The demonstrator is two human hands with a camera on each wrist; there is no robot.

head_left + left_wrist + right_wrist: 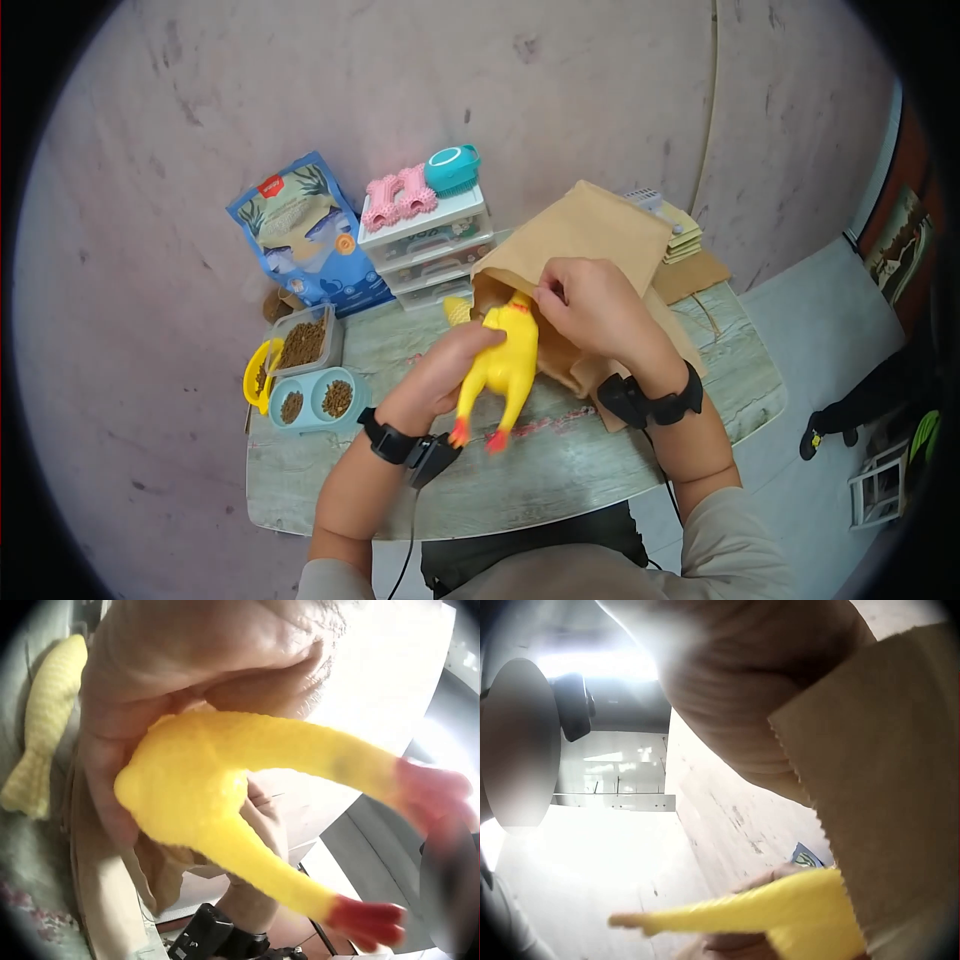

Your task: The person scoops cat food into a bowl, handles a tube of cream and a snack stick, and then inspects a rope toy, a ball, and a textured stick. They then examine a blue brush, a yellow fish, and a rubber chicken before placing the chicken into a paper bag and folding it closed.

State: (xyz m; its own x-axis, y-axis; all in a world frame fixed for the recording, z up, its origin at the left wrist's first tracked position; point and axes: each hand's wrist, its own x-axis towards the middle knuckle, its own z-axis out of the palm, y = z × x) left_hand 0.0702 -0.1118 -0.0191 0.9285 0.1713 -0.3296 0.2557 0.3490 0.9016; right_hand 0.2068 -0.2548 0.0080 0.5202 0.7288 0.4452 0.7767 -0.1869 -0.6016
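A yellow rubber chicken (510, 365) with red feet is gripped round its body by my left hand (452, 362). Its head end points into the mouth of a brown paper bag (595, 235), and its legs hang out towards me. My right hand (600, 305) pinches the bag's rim with curled fingers, just right of the chicken. The bag lies tilted on the table, its mouth facing left; its inside is mostly hidden. In the left wrist view a pale yellow fish-shaped toy (52, 712) lies on the table beside the bag.
Behind stand a blue pet food bag (300, 235) and a small drawer unit (430, 250), topped by pink bone-shaped toys (400, 197) and a teal brush (453, 170). At left are a kibble box (332, 345) and a double bowl (320, 418). Someone's leg (865, 400) shows at right.
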